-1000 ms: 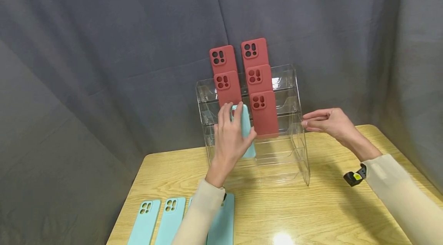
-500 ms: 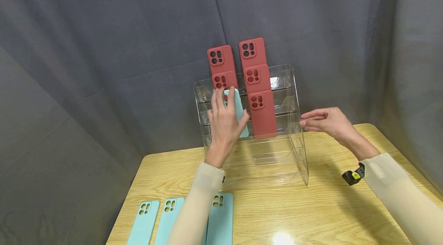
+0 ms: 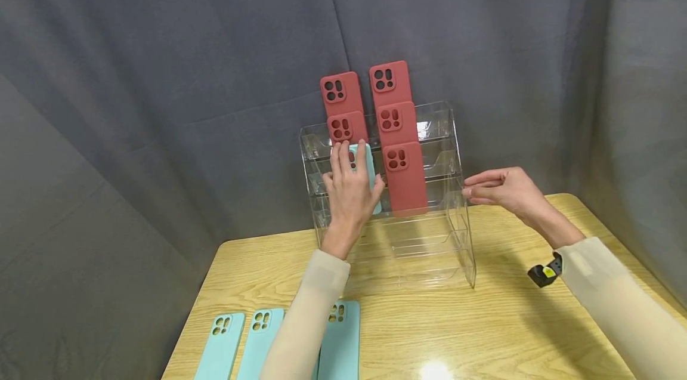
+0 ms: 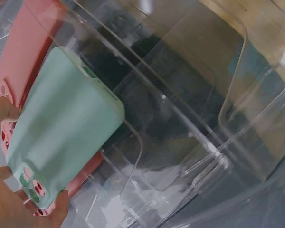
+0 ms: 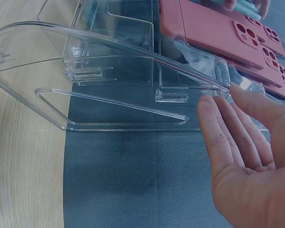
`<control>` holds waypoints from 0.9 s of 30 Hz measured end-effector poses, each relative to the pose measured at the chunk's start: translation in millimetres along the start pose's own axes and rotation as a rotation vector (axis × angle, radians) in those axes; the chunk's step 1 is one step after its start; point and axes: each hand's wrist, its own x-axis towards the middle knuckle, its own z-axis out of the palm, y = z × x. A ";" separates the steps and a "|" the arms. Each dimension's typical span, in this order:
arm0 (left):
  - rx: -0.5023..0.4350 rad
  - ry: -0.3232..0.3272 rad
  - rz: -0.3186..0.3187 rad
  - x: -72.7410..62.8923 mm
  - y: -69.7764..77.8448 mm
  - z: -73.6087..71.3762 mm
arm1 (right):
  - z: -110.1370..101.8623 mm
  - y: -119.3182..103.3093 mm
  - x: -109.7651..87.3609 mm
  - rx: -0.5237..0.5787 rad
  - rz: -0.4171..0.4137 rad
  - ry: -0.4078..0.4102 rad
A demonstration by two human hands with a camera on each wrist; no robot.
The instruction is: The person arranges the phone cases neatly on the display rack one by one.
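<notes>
My left hand (image 3: pixel 349 195) grips a mint phone case (image 4: pixel 66 114) by its sides near the camera cutouts, fingers at the top and thumb along one edge. The case stands at the left column of a clear acrylic display rack (image 3: pixel 429 243), in front of a red phone case (image 3: pixel 351 123). In the left wrist view its lower end is near a clear shelf; whether it touches is unclear. My right hand (image 3: pixel 510 192) is at the rack's right side, its fairly straight fingers and thumb touching the side panel's edge. A lower red phone case (image 3: pixel 406 183) leans in the right column.
More red phone cases (image 3: pixel 390 82) stand in the upper tiers. On the wooden table (image 3: pixel 408 332), several mint phone cases (image 3: pixel 219 347) lie in a row at the front left, partly behind my left sleeve (image 3: pixel 311 314). A grey curtain (image 3: pixel 241 70) hangs behind.
My left hand has raised the mint phone case from a lower tier to the one beneath the left red cases, then lowered it slightly. My right hand stays at the rack's side.
</notes>
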 end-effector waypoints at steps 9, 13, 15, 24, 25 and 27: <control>0.045 -0.044 -0.007 -12.2 -0.5 10.1 | 0.0 -1.1 0.3 -0.014 -0.012 -0.002; 0.047 -0.060 -0.017 -13.7 -0.4 8.4 | 0.6 -1.7 1.0 -0.027 -0.012 -0.002; 0.046 -0.073 -0.018 -15.7 0.3 5.3 | 0.7 -1.6 0.9 -0.030 -0.011 -0.004; -0.051 -0.023 -0.020 -37.2 -2.2 -27.0 | -0.6 -2.6 1.1 -0.032 0.007 -0.001; -0.063 -0.025 -0.023 -41.8 -4.1 -29.8 | -0.2 -2.9 1.3 -0.030 0.009 -0.001; -0.095 -0.030 -0.023 -53.2 -8.4 -34.0 | 0.5 -3.4 1.7 -0.028 0.006 -0.002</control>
